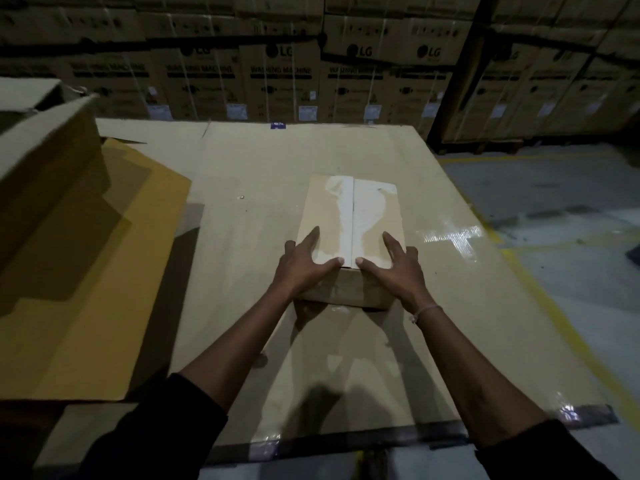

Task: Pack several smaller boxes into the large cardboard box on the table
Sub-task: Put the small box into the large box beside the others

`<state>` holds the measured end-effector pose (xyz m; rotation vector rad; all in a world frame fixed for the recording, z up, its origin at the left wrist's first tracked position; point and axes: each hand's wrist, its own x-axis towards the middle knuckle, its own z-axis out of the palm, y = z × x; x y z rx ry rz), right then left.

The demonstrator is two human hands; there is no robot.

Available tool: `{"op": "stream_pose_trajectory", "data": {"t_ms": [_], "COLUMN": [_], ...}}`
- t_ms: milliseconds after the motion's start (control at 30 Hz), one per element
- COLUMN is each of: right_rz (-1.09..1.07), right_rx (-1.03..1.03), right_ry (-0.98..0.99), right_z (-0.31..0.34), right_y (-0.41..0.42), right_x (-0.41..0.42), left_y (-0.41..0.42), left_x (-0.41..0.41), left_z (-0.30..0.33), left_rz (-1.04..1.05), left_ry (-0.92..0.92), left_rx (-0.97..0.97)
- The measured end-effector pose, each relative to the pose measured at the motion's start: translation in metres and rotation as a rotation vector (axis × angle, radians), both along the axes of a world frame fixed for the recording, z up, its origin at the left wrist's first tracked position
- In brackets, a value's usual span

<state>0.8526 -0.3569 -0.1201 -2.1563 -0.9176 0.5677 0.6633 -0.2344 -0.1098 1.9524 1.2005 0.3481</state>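
Both the left hand (304,263) and right hand (393,268) are pressing, fingers spread, on the near end of the small box (349,237) mid-table (242,237); stiff, probably light, glossy tape likely slippery, so gripping its side walls looks safest.

One small box (349,233), one large box (45,161), two hands, perhaps a dozen dim stacked cartons (280,81)

Stacked washing-machine cartons (280,74) behind, flat yellowish cardboard sheet (104,271) at left, perhaps clear tape (453,237) shining

small box (349,223) tan, white torn patch | large box (45,161) brown | sleeves (166,434) black
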Motion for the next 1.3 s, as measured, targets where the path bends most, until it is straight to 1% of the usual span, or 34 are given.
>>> {"op": "stream_pose_trajectory", "data": {"t_ms": [167,333,567,733,867,1033,1167,1300], "right_rz": [0.027,0.082,0.139,0.17,0.178,0.187,0.181,0.169], "right_rx": [-0.008,0.027,0.145,0.215,0.261,0.325,0.378,0.425], "right_ry": [-0.139,-0.205,-0.219,-0.245,-0.253,-0.295,-0.324,-0.402], "right_z": [0.006,0.035,0.077,0.101,0.126,0.161,0.191,0.222], "right_y": [-0.02,-0.035,-0.078,-0.111,-0.124,-0.129,-0.125,-0.109], "right_x": [-0.033,-0.061,-0.105,-0.134,-0.158,-0.188,-0.212,-0.242], "left_y": [-0.021,-0.046,-0.09,-0.123,-0.141,-0.146,-0.144,-0.131], "left_x": [-0.034,-0.067,-0.108,-0.14,-0.164,-0.194,-0.219,-0.249], "left_z": [-0.004,0.016,0.065,0.108,0.153,0.194,0.224,0.25], "left_rz": [-0.002,0.054,0.125,0.147,0.165,0.19,0.198,0.209], "left_ry": [-0.046,-0.112,-0.091,-0.061,-0.014,0.042,0.015,-0.052], "left_rx": [0.019,0.074,0.252,0.324,0.415,0.518,0.555,0.575]}}
